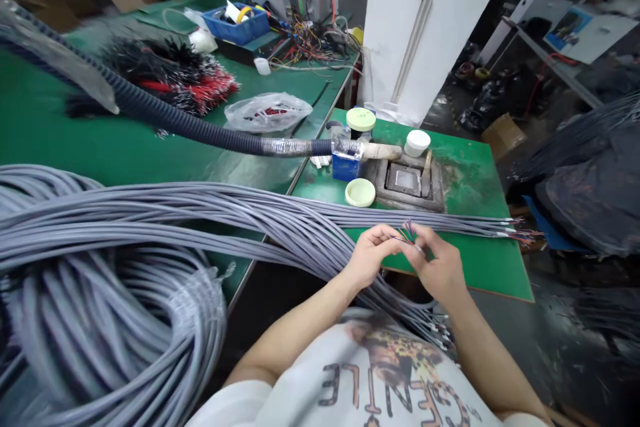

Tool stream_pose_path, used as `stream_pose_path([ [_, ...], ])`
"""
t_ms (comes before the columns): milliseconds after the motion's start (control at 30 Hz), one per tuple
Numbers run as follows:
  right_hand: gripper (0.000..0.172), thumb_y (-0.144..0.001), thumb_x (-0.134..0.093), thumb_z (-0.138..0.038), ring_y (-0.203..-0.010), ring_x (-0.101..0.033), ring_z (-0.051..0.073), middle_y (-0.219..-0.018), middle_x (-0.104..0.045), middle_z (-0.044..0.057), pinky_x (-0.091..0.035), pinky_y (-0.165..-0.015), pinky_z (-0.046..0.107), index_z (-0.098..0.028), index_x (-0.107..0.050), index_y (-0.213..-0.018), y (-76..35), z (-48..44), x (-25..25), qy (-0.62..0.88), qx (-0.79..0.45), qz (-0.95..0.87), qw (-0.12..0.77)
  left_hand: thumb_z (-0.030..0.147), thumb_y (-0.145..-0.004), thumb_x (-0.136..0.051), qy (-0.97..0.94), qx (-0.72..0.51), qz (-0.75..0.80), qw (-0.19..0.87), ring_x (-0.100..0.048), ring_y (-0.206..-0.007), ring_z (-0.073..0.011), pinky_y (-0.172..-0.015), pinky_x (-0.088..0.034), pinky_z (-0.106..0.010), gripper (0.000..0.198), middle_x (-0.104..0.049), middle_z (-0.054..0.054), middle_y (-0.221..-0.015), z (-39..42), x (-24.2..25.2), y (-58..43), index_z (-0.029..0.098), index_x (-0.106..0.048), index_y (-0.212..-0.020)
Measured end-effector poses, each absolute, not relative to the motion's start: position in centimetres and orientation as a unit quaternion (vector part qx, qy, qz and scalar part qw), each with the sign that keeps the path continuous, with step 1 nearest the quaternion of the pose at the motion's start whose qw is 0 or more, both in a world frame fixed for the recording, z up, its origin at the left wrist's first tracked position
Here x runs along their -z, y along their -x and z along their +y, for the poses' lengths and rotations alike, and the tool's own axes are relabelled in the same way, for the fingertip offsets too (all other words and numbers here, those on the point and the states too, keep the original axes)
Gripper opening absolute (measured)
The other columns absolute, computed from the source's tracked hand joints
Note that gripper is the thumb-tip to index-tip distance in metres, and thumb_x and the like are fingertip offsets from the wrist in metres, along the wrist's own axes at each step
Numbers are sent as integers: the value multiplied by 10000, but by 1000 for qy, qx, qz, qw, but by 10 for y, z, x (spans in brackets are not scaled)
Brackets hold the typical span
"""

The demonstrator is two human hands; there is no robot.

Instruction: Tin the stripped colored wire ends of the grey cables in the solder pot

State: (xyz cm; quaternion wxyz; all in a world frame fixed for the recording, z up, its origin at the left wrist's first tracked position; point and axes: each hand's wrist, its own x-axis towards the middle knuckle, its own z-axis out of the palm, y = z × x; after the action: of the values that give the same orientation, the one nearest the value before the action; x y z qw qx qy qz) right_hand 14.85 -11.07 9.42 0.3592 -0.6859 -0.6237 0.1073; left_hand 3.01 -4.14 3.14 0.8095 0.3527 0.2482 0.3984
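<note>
My left hand (371, 252) and my right hand (440, 261) meet in front of my chest. Pinched between their fingers are thin coloured wires (409, 233), green, purple and orange among them, fanning out at a cable's end. Both hands are closed on these wires. Just beyond them, a bundle of grey cables (300, 210) runs across the table, its stripped ends (523, 232) showing coloured wires at the right. More grey cable ends (435, 327) hang by my lap, below the hands.
A soldering pot (407, 180) sits beyond the cables, with a ribbed extraction hose (215, 130) reaching over it. Near it are a pale lid (360, 193), a white jar (417, 143) and a blue box (346, 165). Coiled grey cable (115, 327) fills the left front.
</note>
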Motion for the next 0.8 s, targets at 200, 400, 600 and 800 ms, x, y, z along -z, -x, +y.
stream_pose_path([
  [200,171,-894,-552,-318,-713,-613,142,-798,-692,15,-475,-691,254,-235,-699,-863,-151,-96,-93,646,-98,-647,394,351,-641,-806,-303,-429,234,818,-559,-612,-95,-663,-427,-241,264,-662,-1,-635,-39,-33,-27,143,-660,-716],
  [400,237,-866,-577,-389,-638,-582,136,-703,-662,4,-463,-632,255,-209,-695,-766,-148,-72,-92,648,-133,-626,413,359,-636,-806,-258,-451,245,818,-546,-593,-86,-641,-418,-229,277,-654,2,-620,-35,-36,-28,142,-643,-692],
  [600,277,-858,-572,-384,-551,-488,101,-597,-565,-24,-376,-546,228,-172,-660,-703,-152,-28,-93,645,-166,-635,392,346,-705,-747,-279,-422,266,821,-572,-605,-95,-627,-429,-229,251,-692,-20,-707,-26,-32,-16,157,-686,-859],
  [800,328,-864,-550,-365,-609,-475,119,-600,-519,-8,-334,-592,250,-167,-614,-611,-167,33,-76,621,-111,-721,287,300,-820,-636,-618,-493,339,510,-587,-742,-163,-742,-451,-301,147,-691,-47,-766,-14,-22,9,182,-717,-853],
])
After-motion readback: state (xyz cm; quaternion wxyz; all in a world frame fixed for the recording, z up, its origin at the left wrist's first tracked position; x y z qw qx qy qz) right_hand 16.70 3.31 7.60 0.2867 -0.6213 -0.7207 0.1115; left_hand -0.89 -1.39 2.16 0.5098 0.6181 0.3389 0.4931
